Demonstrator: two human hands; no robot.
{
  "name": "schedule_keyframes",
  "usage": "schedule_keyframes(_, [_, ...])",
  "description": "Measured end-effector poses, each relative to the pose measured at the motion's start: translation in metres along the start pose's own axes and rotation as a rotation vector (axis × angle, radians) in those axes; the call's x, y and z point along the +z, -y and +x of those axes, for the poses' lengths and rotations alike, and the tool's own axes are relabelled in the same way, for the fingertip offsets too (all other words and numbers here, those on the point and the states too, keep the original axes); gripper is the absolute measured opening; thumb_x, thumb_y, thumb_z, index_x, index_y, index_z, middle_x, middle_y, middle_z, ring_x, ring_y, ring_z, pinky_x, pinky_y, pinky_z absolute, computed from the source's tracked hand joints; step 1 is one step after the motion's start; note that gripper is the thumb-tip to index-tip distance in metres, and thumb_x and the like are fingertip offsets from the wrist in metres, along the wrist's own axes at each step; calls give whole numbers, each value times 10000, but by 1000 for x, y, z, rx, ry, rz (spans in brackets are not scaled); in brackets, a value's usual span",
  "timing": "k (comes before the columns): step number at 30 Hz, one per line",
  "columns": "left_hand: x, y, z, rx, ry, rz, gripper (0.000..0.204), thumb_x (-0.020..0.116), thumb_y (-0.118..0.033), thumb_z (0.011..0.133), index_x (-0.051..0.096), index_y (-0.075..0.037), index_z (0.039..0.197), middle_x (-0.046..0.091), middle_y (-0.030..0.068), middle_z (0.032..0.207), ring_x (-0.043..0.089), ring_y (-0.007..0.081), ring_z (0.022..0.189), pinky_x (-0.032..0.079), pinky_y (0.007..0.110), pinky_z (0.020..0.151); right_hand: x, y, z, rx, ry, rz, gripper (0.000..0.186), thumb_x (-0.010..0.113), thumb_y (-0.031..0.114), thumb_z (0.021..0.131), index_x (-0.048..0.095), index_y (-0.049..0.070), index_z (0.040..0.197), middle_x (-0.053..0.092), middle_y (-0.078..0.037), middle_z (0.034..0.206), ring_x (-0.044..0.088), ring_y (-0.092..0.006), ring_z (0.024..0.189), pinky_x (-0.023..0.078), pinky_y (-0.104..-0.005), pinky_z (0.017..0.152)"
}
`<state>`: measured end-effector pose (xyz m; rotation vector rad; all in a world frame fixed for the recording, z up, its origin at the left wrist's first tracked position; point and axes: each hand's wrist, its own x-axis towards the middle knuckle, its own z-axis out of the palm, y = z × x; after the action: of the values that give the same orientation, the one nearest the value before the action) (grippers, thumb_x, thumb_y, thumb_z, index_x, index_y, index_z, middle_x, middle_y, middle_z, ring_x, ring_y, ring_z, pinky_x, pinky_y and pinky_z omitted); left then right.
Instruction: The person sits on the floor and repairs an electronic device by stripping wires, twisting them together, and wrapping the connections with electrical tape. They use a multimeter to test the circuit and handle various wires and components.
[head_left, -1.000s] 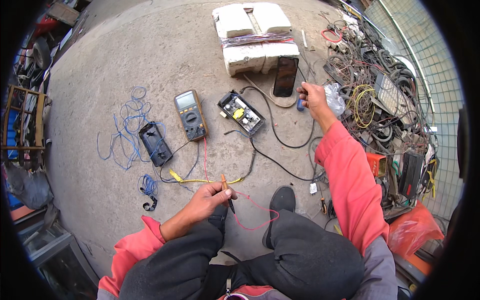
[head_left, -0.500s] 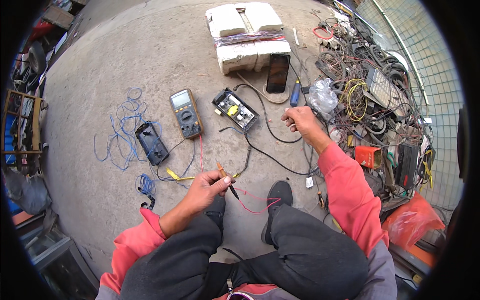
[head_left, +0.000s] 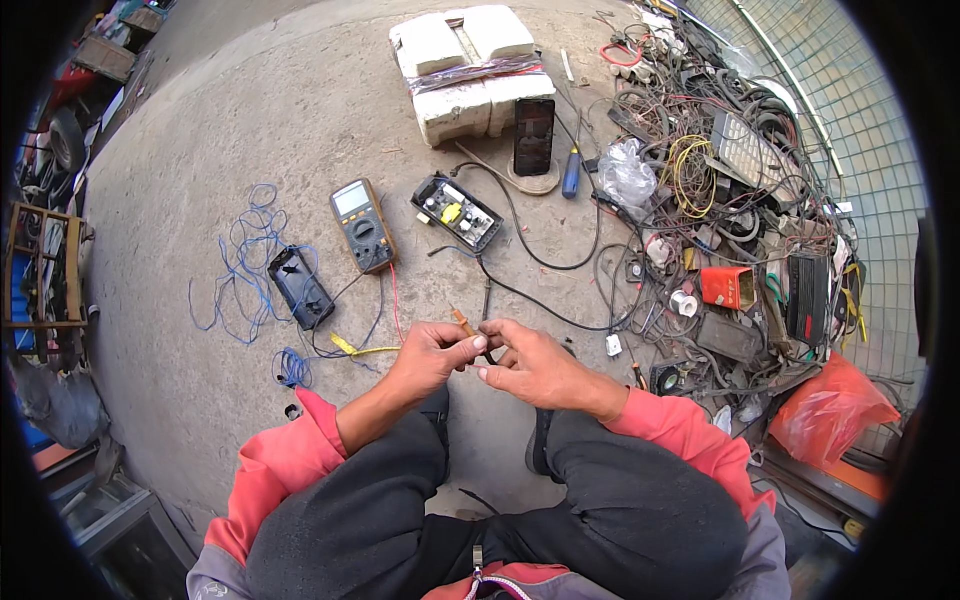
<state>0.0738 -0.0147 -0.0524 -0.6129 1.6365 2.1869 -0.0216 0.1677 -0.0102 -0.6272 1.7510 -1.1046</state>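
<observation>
Orange-handled test probe point(head_left: 463, 322) pinched between both hands at frame centre, above knees, tip toward 11 o'clock. Concrete floor point(head_left: 250, 130) carries everything. White foam block point(head_left: 470, 70) at 12 o'clock. Tangled scrap-wire heap point(head_left: 720, 190) at 2 o'clock. Left hand point(head_left: 432, 356) grip pressed on probe; right hand point(head_left: 528, 364) fingertips pinching same probe, hands touching. Yellow-grey multimeter point(head_left: 361, 226) at 11 o'clock, open black circuit box point(head_left: 457, 211) just beside it. Black phone point(head_left: 533, 137) leans on foam.
</observation>
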Motion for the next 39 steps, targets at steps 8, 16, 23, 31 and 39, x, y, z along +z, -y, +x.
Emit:
schedule_keyframes(8, [21, 9, 5, 6, 111, 65, 164, 740, -155, 896, 760, 8, 892, 680, 7, 761, 553, 61, 693, 433, 249, 612, 10, -12, -20, -17, -140, -97, 537, 629, 161, 816, 468, -77, 1269, 664, -258, 906, 675, -382, 843, 510, -430, 737])
schedule_keyframes(16, [22, 8, 1, 44, 73, 53, 208, 729, -196, 911, 752, 7, 873, 661, 0, 730, 527, 53, 654, 412, 241, 576, 17, -16, -17, -29, -199, 44, 396, 625, 173, 827, 551, -67, 1133, 656, -247, 866, 667, -371, 813, 508, -425, 731])
schedule_keyframes(23, [22, 7, 2, 20, 43, 41, 252, 704, -235, 934, 737, 8, 878, 651, -4, 732, 527, 55, 657, 414, 236, 579, 12, -17, -15, 20, -199, 12, 327, 631, 191, 840, 565, -60, 1038, 640, -200, 789, 636, -302, 720, 486, -410, 663])
schedule_keyframes(31, [18, 20, 5, -23, -16, 56, 267, 688, -259, 946, 712, -3, 872, 624, -17, 708, 507, 53, 636, 406, 237, 562, 1, -18, -19, 46, -262, 26, 327, 668, 200, 858, 584, -49, 1053, 579, -98, 707, 544, -154, 640, 437, -332, 590])
schedule_keyframes(39, [6, 30, 9, -41, -126, 74, 213, 664, -213, 958, 685, -14, 886, 605, -22, 710, 503, 57, 621, 418, 234, 565, -5, -20, -25, 59, -296, 114, 330, 659, 202, 874, 600, -35, 1096, 567, -55, 712, 516, -121, 637, 417, -306, 577])
